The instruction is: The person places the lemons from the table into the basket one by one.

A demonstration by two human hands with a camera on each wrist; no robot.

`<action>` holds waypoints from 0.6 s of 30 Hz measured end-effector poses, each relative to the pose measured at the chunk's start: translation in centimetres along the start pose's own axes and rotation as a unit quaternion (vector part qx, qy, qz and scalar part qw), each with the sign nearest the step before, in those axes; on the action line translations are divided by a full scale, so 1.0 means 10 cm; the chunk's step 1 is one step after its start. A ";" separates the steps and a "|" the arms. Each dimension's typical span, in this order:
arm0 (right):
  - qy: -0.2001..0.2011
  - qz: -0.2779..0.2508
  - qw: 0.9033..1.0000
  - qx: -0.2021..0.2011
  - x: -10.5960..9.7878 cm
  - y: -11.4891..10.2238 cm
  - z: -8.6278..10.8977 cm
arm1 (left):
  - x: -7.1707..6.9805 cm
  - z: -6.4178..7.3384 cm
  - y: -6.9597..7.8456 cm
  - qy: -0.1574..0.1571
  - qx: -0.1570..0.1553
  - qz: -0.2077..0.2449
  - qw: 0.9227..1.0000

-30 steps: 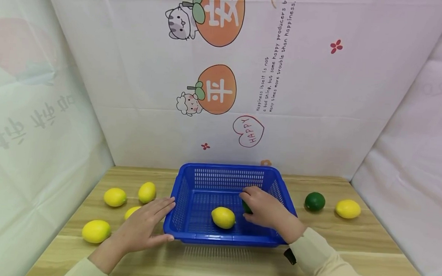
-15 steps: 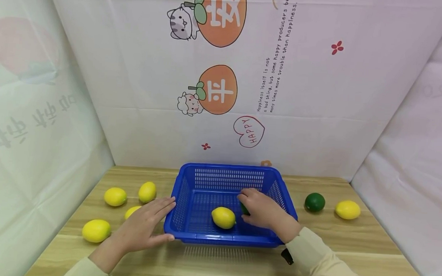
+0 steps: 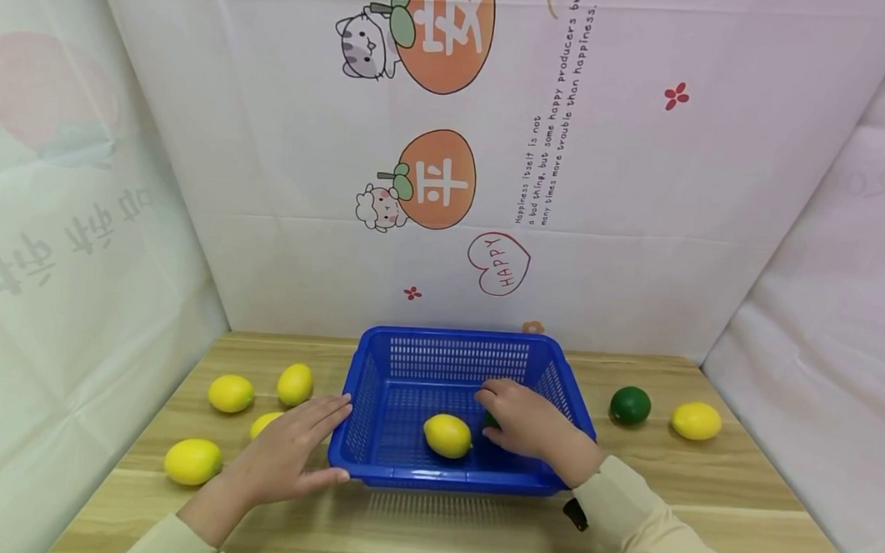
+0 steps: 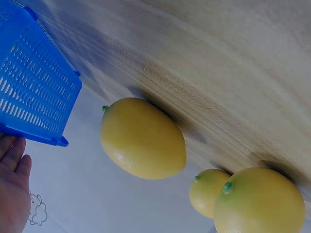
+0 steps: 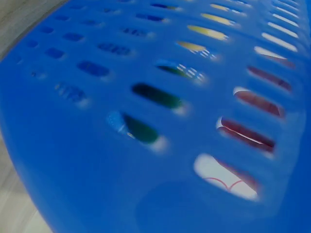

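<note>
A blue slotted basket stands mid-table with a yellow lemon on its floor. My right hand is inside the basket, right of that lemon, fingers curled over a green lime that is mostly hidden beneath them. My left hand lies with straight fingers against the basket's front left corner, thumb along the front rim. The left wrist view shows the basket corner, my left fingertips and a nearby lemon. The right wrist view is a blur of blue basket wall.
Several lemons lie left of the basket, such as one and another near the front. On the right sit a second green lime and a lemon. Printed cloth walls close in the back and sides.
My right hand has shifted slightly left inside the basket and now covers more of the green lime. The left hand and the basket have stayed put.
</note>
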State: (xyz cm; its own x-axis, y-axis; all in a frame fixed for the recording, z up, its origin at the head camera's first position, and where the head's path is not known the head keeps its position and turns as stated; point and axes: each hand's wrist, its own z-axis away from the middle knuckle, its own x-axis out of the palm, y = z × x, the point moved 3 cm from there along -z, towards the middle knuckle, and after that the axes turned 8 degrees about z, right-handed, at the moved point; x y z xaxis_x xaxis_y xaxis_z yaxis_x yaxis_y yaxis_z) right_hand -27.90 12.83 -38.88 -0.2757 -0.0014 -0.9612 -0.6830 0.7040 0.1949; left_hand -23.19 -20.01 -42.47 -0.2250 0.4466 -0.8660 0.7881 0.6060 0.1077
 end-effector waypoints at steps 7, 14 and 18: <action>0.010 0.002 1.000 0.006 -0.04 0.02 0.03 | 0.01 0.00 -0.01 0.001 0.002 -0.002 1.000; 0.013 0.012 1.000 0.006 -0.04 0.06 0.06 | 0.02 0.01 -0.02 0.000 -0.001 -0.002 1.000; 0.014 0.011 1.000 0.014 -0.05 0.09 0.08 | 0.02 0.01 -0.02 -0.002 -0.004 -0.002 1.000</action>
State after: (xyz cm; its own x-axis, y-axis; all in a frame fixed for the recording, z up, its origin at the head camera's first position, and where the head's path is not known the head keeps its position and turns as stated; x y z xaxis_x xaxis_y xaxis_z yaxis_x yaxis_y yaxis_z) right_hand -27.81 13.99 -38.34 -0.3089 -0.0061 -0.9511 -0.6580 0.7234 0.2091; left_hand -23.35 -20.11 -42.66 -0.2260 0.4406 -0.8688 0.7825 0.6133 0.1076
